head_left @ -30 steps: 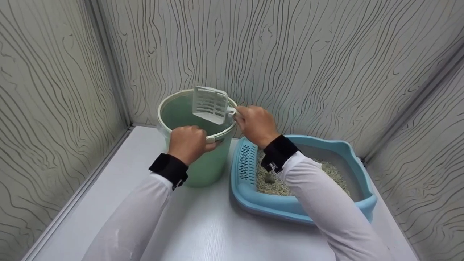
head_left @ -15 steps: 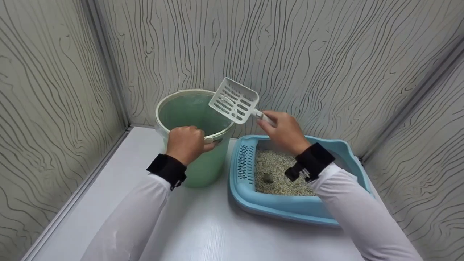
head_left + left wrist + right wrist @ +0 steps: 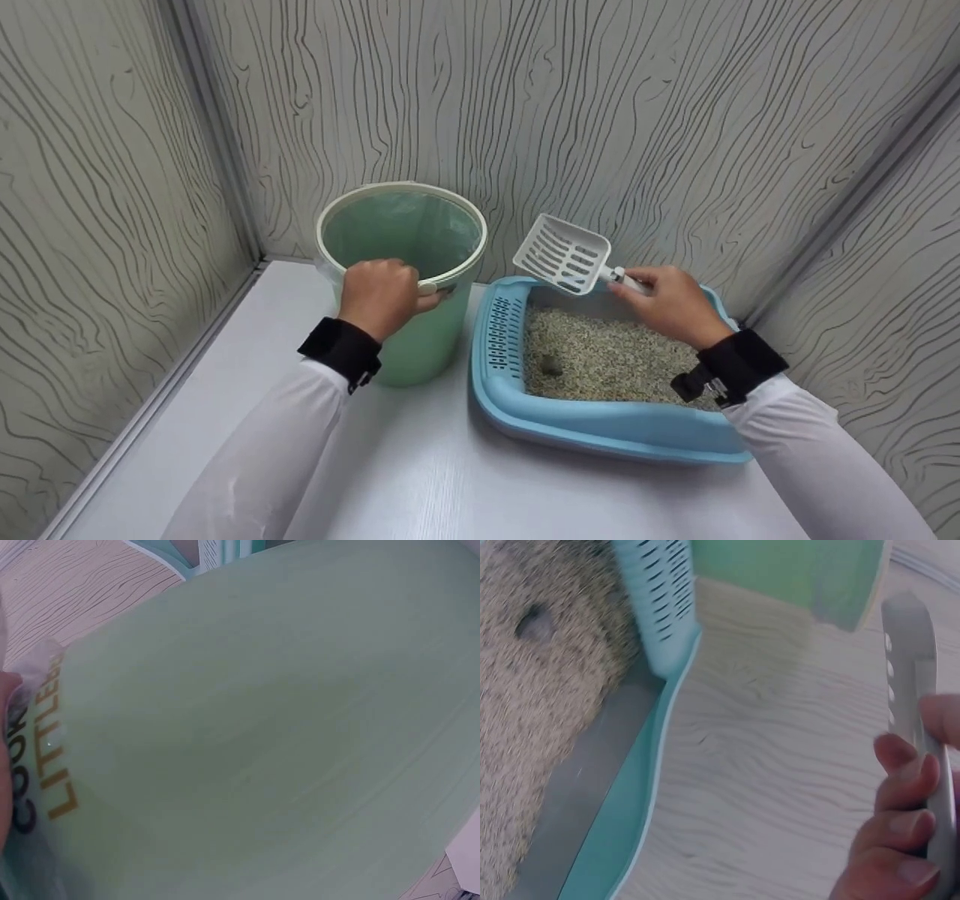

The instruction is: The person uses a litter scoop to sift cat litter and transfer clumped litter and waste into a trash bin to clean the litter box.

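My left hand point(image 3: 380, 298) grips the near rim of a green trash bin point(image 3: 420, 341) lined with a clear plastic bag. In the left wrist view the bin's green wall point(image 3: 247, 720) fills most of the picture, with printed lettering at its left. My right hand point(image 3: 667, 301) holds a white slotted litter scoop point(image 3: 564, 253) by its handle, the scoop head hanging above the far left edge of a blue litter box point(image 3: 600, 427). Nothing shows in the scoop head. Pale grainy litter point(image 3: 607, 352) covers the box floor, and one dark clump point(image 3: 551, 365) lies in it near the left side.
Bin and litter box stand side by side on a white tabletop point(image 3: 405, 465). Wood-grain-patterned panels point(image 3: 480, 97) rise behind them and on both sides. A slotted ledge point(image 3: 506, 330) runs along the box's left end.
My right hand has carried the scoop rightward and down, from over the bin's mouth to above the litter box. My left hand stays on the bin's rim.
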Available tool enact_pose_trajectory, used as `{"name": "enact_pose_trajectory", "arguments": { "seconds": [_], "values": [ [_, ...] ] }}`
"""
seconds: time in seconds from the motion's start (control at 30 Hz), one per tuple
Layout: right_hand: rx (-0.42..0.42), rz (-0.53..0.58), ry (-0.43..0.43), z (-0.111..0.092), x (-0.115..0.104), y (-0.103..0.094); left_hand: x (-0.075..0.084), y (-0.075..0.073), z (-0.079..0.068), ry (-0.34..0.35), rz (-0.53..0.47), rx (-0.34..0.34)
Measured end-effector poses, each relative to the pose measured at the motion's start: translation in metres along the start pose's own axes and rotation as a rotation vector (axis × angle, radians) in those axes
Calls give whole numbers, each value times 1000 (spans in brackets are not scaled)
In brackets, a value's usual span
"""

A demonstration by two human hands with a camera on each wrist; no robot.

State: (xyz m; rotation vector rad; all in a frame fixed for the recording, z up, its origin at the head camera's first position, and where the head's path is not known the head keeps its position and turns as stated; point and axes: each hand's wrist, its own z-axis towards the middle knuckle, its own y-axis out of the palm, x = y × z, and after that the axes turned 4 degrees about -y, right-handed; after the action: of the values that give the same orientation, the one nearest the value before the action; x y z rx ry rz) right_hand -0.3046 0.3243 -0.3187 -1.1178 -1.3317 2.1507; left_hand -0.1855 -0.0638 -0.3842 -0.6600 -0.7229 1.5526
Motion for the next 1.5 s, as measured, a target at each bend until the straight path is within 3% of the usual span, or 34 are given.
{"name": "enact_pose_trajectory", "arguments": {
  "seconds": [0.23, 0.43, 0.63, 0.93, 1.27, 1.5],
  "values": [
    [-233, -177, 2, 2, 23, 3, -1, -1, 1, 3, -8, -6],
    [-374, -347, -10, 5, 31, 11, 0, 0, 1, 2, 2, -5],
    [-420, -448, 10, 10, 37, 24, 0, 2, 0, 9, 37, 26],
    [-381, -577, 38, 17, 47, 39, -1, 4, 1, 7, 24, 48],
    [-440, -505, 5, 25, 51, 65, -1, 3, 1, 5, 2, 26],
    [-503, -436, -4, 31, 41, 86, -1, 5, 0, 14, 10, 77]
  ]
}}
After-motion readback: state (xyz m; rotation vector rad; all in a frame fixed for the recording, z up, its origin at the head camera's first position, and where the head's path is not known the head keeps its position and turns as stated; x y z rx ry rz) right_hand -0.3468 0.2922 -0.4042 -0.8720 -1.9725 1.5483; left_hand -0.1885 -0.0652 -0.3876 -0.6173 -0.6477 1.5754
